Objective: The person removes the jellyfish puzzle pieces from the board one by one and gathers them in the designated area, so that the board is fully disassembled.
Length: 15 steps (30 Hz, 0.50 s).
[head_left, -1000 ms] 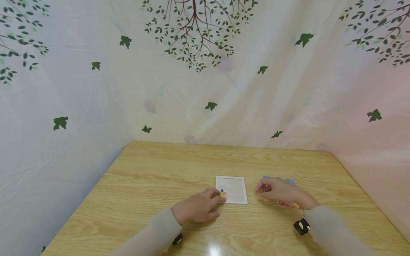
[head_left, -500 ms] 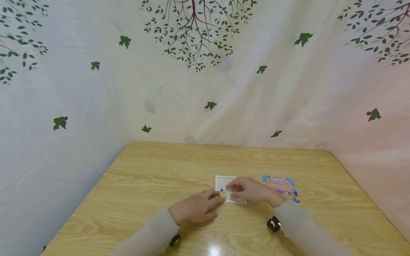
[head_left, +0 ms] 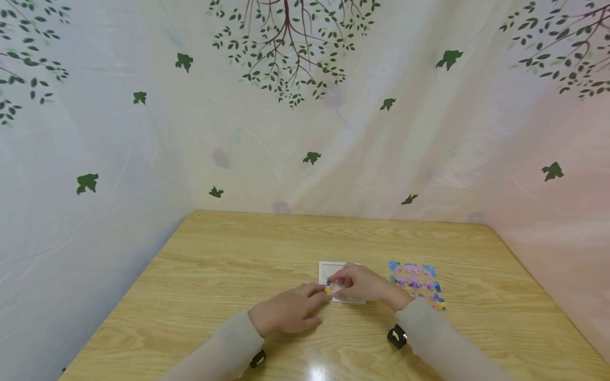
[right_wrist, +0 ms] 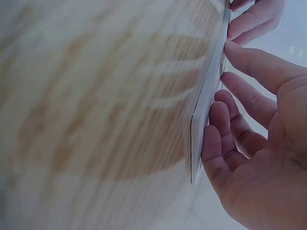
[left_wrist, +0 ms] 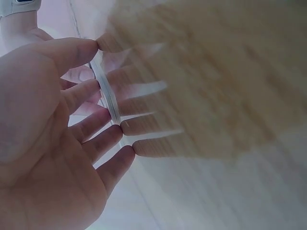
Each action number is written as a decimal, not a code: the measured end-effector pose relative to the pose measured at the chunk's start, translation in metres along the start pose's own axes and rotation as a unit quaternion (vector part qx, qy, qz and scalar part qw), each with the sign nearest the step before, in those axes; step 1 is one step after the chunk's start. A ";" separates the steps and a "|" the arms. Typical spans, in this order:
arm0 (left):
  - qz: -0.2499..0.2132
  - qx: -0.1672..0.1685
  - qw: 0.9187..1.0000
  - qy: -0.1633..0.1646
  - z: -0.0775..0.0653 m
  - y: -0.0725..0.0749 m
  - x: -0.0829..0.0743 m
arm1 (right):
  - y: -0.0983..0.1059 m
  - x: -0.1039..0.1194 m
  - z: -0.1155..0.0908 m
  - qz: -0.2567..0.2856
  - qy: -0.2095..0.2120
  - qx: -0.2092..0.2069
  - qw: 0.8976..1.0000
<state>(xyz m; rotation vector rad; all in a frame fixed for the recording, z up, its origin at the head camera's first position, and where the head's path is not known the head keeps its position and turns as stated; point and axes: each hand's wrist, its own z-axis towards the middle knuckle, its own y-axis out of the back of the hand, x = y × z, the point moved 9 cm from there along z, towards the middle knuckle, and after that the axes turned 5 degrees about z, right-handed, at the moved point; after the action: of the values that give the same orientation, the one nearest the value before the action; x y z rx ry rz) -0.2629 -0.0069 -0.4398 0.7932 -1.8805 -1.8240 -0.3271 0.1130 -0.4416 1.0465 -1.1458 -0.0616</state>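
A shallow white puzzle tray (head_left: 322, 270) lies flat on the wooden table, with a few yellow and blue jigsaw pieces (head_left: 328, 289) in its near left corner. My left hand (head_left: 289, 309) reaches in from the left, its relaxed fingers resting at that corner beside the pieces. Over the tray, my right hand (head_left: 362, 284) has thumb and index finger closed around a jigsaw piece close by the others; the fingers mostly hide it. Both wrist views show fingertips along the tray's thin edge (right_wrist: 199, 120), and the left hand's fingers (left_wrist: 86, 93) are spread.
Right of the tray lies a group of jigsaw pieces (head_left: 413, 276) forming a pink cartoon creature on blue, with yellow at the bottom. The wooden table (head_left: 238, 248) ends at a leaf-printed curtain (head_left: 267, 132) behind and at both sides.
My right hand has come left from the jigsaw pieces to the tray, down beside the left hand's fingers, uncovering the pink picture. The left hand has stayed nearly still.
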 end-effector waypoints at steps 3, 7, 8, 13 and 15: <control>0.007 -0.006 1.000 -0.007 0.000 0.000 0.000 | 0.000 0.004 0.000 -0.002 0.004 -0.002 1.000; 0.008 -0.002 1.000 -0.008 -0.002 -0.001 0.001 | 0.001 0.006 0.001 -0.007 0.011 -0.006 1.000; 0.006 0.000 1.000 -0.008 -0.003 -0.001 0.002 | 0.001 0.005 0.001 -0.009 0.011 -0.007 1.000; -0.012 0.017 1.000 -0.003 -0.007 -0.002 0.004 | 0.001 0.002 0.001 -0.011 0.006 -0.006 1.000; -0.022 0.026 0.999 0.000 -0.007 -0.004 0.006 | 0.001 0.002 0.001 -0.010 0.006 -0.005 1.000</control>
<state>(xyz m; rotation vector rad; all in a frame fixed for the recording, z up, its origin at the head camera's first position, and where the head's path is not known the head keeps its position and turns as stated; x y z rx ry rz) -0.2622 -0.0159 -0.4434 0.8584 -1.9329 -1.8084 -0.3268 0.1119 -0.4392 1.0481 -1.1232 -0.0756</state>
